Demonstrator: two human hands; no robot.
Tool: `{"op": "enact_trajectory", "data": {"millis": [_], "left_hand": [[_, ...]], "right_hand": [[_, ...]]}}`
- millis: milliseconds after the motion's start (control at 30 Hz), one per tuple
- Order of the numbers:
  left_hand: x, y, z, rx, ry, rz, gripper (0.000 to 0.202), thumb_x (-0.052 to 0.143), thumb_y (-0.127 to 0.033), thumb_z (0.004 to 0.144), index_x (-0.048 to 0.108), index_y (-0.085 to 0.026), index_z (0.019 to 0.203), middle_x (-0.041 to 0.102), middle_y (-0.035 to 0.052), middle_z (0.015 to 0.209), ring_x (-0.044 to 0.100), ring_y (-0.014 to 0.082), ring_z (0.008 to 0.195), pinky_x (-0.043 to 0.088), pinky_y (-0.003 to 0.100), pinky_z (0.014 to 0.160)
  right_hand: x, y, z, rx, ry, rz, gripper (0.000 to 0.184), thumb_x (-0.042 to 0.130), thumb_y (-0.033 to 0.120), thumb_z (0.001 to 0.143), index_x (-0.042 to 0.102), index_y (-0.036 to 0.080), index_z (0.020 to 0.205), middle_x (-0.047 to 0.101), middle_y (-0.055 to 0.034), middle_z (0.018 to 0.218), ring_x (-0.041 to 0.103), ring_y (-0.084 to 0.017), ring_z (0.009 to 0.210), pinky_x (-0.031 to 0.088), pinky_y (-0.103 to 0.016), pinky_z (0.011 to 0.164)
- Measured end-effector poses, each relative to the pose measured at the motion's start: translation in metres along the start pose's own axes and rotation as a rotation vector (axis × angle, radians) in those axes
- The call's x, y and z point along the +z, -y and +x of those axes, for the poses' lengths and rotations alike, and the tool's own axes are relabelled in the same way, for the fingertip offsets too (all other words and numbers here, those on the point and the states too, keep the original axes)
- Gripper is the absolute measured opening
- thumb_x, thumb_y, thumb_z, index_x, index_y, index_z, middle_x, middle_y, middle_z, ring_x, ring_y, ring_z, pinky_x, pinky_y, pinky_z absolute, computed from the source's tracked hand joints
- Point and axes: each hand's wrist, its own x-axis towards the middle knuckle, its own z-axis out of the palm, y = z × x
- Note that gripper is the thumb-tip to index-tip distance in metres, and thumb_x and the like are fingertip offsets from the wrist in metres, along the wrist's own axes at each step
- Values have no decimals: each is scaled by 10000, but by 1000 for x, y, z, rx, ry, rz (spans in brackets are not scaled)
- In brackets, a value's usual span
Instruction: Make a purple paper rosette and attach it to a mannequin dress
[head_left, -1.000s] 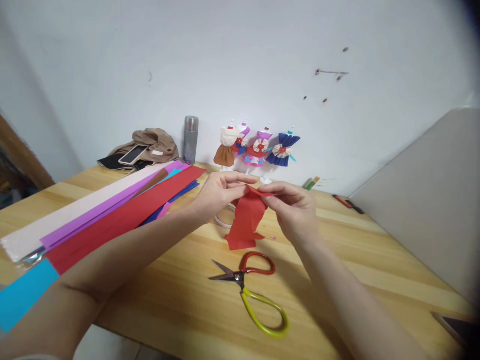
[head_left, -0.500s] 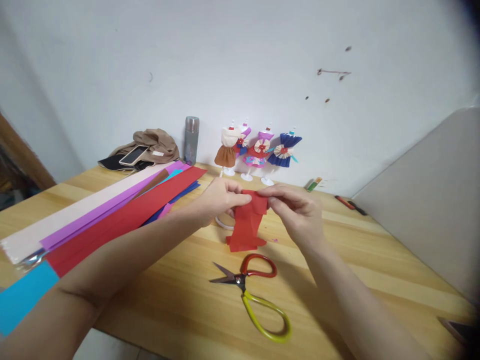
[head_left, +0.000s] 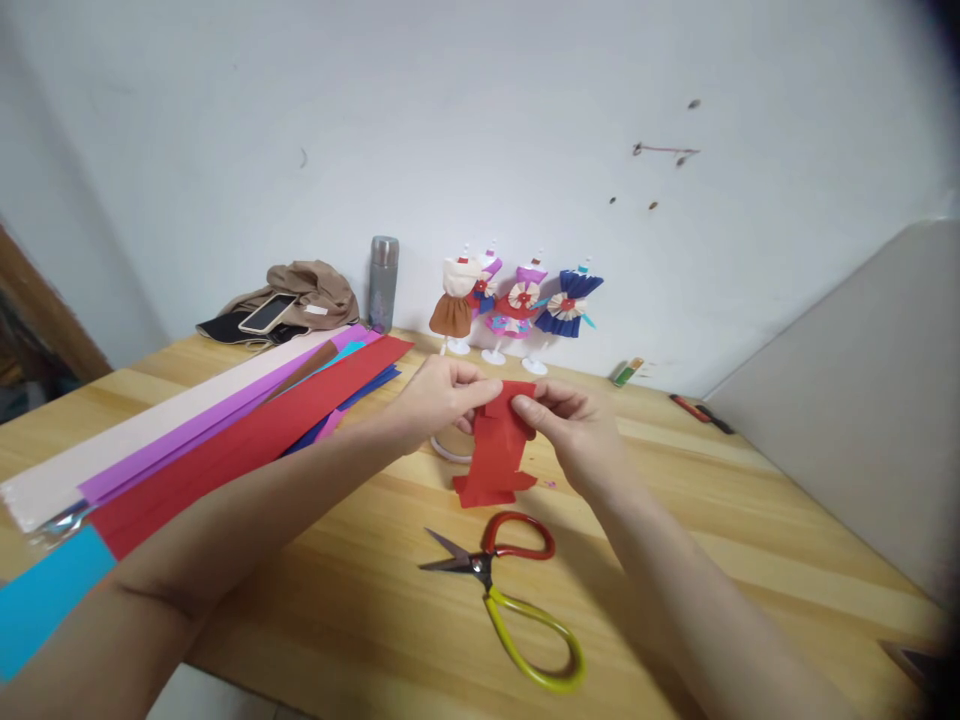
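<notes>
A piece of red crepe paper hangs between my hands, its top edge upright and its lower end spreading near the tabletop. My left hand is closed, pinching the upper left corner between thumb and fingers. On the other side my right hand grips the upper right part, thumb in front and fingers behind. Below the paper lie scissors with spread blades, one red handle and one yellow. Behind my left hand a white tape ring is partly hidden.
Long coloured paper strips cover the left of the table. Behind them are a brown cloth, a phone and a grey bottle. Several small dress forms stand along the wall. A dark and red tool lies far right.
My right thumb has moved left across the front of the red paper, and the right fingers have shifted behind its edge. My left hand keeps its pinch; the scissors lie still.
</notes>
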Motion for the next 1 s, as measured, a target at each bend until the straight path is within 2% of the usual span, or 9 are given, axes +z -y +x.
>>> {"op": "enact_trajectory", "data": {"millis": [67, 200, 433, 600, 800, 1000], "left_hand": [[2, -1, -1, 24, 14, -19, 215, 662, -206, 823, 645, -109, 633, 624, 4, 558, 554, 68, 501, 430, 169, 501], [5, 0, -1, 31, 2, -60, 126, 652, -132, 801, 663, -112, 678, 665, 13, 602, 602, 84, 550, 458, 185, 548], [4, 1, 0, 34, -57, 98, 265, 683, -122, 770, 540, -128, 547, 533, -38, 493, 508, 57, 477, 360, 168, 474], [6, -1, -1, -10, -68, -34, 125, 680, -119, 777, 610, -125, 673, 636, -9, 582, 594, 83, 533, 458, 184, 533], [8, -9, -3, -44, -68, 2, 243, 617, -90, 823, 567, -125, 587, 538, -48, 480, 493, 49, 450, 428, 168, 496], [6, -6, -3, 2, -62, 51, 308, 582, -135, 864, 547, -134, 558, 521, -44, 486, 479, 52, 448, 421, 169, 490]], "right_hand": [[1, -1, 0, 2, -17, -1, 377, 839, 533, 619, 610, 237, 570, 572, 28, 503, 459, -110, 450, 416, -268, 444], [2, -4, -1, 25, -46, 20, 364, 859, 524, 586, 642, 233, 618, 602, 27, 524, 479, -110, 453, 437, -269, 449], [2, -2, -3, -6, -63, 22, 325, 833, 522, 634, 691, 230, 633, 608, 19, 514, 513, -114, 453, 456, -264, 450], [0, -2, -3, -27, -44, -6, 305, 822, 524, 659, 679, 259, 609, 591, 19, 486, 515, -132, 425, 467, -290, 428], [3, -2, -4, -59, -39, -29, 291, 801, 503, 689, 683, 241, 639, 607, 18, 517, 529, -129, 452, 470, -282, 443], [3, 0, -5, -65, -22, -27, 299, 789, 504, 698, 692, 244, 588, 592, 14, 490, 522, -127, 436, 469, -284, 442]]}}
